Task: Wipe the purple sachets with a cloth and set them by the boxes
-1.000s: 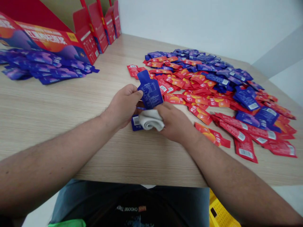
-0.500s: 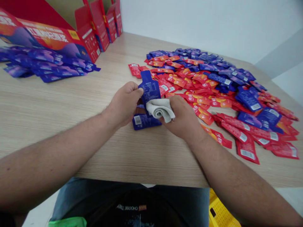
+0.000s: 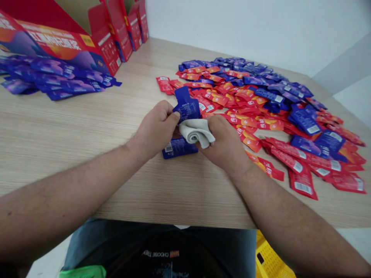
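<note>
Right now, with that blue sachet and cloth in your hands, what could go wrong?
The blue sachet, held at its edge by the left hand, could slip from the white cloth. The right hand could nudge the nearby red sachets. The second blue sachet under your hands could get dragged along.

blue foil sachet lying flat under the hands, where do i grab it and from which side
Pinch the blue foil sachet by its exposed near long edge, coming from the person's side across the light wood table. It lies flat, and its far part is hidden under the left hand and the folded off-white cloth, so the near edge is the free one.
</note>
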### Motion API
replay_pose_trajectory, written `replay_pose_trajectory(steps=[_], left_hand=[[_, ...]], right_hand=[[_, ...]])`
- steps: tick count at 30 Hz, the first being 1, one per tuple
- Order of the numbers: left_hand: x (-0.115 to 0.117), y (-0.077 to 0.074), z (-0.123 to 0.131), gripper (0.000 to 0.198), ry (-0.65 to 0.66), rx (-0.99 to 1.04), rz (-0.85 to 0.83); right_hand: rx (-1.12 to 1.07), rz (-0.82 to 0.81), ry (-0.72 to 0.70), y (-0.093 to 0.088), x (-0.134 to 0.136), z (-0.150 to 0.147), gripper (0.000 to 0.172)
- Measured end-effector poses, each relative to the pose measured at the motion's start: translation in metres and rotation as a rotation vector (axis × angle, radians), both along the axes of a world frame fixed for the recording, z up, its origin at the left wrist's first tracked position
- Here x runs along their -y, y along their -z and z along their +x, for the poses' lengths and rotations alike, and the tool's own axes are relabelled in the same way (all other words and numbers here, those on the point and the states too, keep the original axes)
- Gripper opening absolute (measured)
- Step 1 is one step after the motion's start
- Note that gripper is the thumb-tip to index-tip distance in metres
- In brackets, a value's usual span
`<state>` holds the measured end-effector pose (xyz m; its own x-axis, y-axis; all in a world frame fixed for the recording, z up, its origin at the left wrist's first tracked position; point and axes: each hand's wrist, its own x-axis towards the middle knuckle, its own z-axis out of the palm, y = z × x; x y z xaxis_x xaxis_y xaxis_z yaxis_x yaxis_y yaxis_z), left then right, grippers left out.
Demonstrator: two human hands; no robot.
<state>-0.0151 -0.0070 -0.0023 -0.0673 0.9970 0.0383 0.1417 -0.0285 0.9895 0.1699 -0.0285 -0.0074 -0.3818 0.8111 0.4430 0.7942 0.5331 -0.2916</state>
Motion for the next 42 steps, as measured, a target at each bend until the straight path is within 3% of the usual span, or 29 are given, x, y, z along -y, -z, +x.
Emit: replay_pose_trajectory(steps=[6,12,17,25,27,31,39,42], left_hand=[[-0.003,0.001,-0.004,0.009,0.000,-0.042,-0.007],[0.002,-0.003,-0.003,0.013,0.196,-0.073,-0.023],[0.003,-0.003,-0.003,0.010,0.321,0.008,-0.044],[0.003,-0.015,-0.013,0.016,0.466,-0.337,0.179],[0.003,-0.016,-0.014,0.016,0.508,-0.338,0.172],[0.004,-0.017,-0.014,0.016,0.532,-0.306,0.135],[0.010,-0.020,-0.013,0.019,0.667,-0.257,0.085],[0.009,-0.017,-0.012,0.018,0.614,-0.221,0.041]], right_hand=[[0.161,-0.173,-0.178,-0.001,0.002,-0.001,0.021],[-0.086,0.046,0.012,-0.002,-0.011,0.011,0.020],[-0.187,0.006,-0.028,-0.005,-0.014,0.013,0.029],[-0.217,0.007,-0.102,-0.011,-0.016,0.019,0.028],[-0.219,-0.008,-0.148,-0.012,-0.017,0.020,0.029],[-0.225,-0.036,-0.080,-0.014,-0.016,0.020,0.032],[-0.237,-0.151,-0.109,-0.016,-0.019,0.023,0.034],[-0.211,-0.134,-0.080,-0.016,-0.021,0.024,0.033]])
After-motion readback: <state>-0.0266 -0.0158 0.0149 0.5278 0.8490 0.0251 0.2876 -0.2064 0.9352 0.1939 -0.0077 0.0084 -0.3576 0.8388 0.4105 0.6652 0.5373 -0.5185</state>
